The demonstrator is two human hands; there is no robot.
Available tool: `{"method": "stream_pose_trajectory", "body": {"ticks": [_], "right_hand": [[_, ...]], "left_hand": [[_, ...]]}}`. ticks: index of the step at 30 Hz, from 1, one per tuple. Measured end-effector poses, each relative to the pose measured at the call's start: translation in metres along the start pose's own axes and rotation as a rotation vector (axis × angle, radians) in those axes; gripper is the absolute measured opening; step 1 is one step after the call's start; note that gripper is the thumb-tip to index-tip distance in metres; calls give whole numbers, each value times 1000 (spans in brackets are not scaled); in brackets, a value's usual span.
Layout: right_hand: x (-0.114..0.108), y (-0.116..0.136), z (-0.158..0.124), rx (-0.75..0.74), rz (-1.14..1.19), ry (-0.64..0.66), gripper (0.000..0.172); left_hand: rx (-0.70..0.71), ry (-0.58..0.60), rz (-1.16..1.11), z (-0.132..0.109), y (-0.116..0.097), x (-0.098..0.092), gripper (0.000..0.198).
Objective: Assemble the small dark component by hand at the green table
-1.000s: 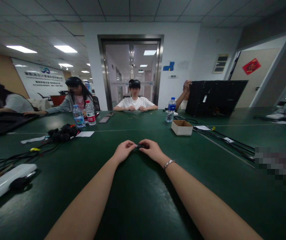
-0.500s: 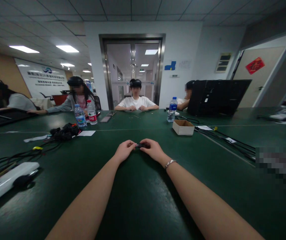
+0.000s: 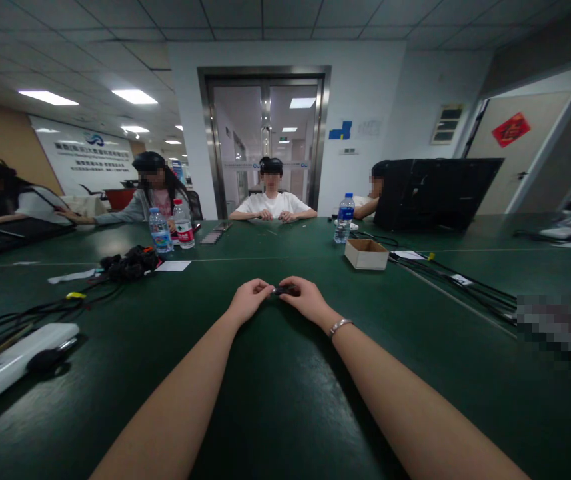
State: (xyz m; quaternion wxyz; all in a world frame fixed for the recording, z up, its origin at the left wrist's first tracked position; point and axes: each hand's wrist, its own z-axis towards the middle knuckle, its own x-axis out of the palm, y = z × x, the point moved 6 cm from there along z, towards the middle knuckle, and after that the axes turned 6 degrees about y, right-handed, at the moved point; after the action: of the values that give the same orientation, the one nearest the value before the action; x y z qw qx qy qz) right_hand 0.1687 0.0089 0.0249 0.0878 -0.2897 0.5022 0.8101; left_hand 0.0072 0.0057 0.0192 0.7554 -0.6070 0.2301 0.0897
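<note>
Between my two hands, just over the green table point(image 3: 285, 393), is a small black stick-like object point(image 3: 280, 291) with a bright tip at its left end; its exact kind is too small to tell. The fingers of my right hand point(image 3: 306, 299), which has a silver bracelet at the wrist, are closed around the right part of it and hide that end. My left hand point(image 3: 249, 301) pinches at the bright left tip with thumb and forefinger. The fingertips of both hands are nearly together.
An open cardboard box point(image 3: 366, 255) and a water bottle point(image 3: 344, 219) stand ahead on the right. Cables point(image 3: 445, 280) run along that side. Two bottles point(image 3: 184, 225) and a dark cable bundle point(image 3: 129, 264) lie left, with a white device point(image 3: 35, 353) nearer. Several people sit around the table.
My hands stay in nearly the same place, with the black object between them. Across the table, a person on the left has shifted an arm slightly.
</note>
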Motion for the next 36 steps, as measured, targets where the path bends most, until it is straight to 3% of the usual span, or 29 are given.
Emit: {"method": "stream_pose_trajectory", "body": {"ticks": [12,20,29,36], "right_hand": [[1,-5,2,-10,0,-13,28],[0,-3,1,3,-7,-16,28],[0,-5,1,-1,15,-5,28],[-1,-1,0,16,6,-3,28]], "left_hand": [[107,14,-100,4,4,1,26],[96,44,-109,5,7,1,24],[101,-13,-193,4,5,-3,23],[60,-71,-254,5,13,-7,38]]}}
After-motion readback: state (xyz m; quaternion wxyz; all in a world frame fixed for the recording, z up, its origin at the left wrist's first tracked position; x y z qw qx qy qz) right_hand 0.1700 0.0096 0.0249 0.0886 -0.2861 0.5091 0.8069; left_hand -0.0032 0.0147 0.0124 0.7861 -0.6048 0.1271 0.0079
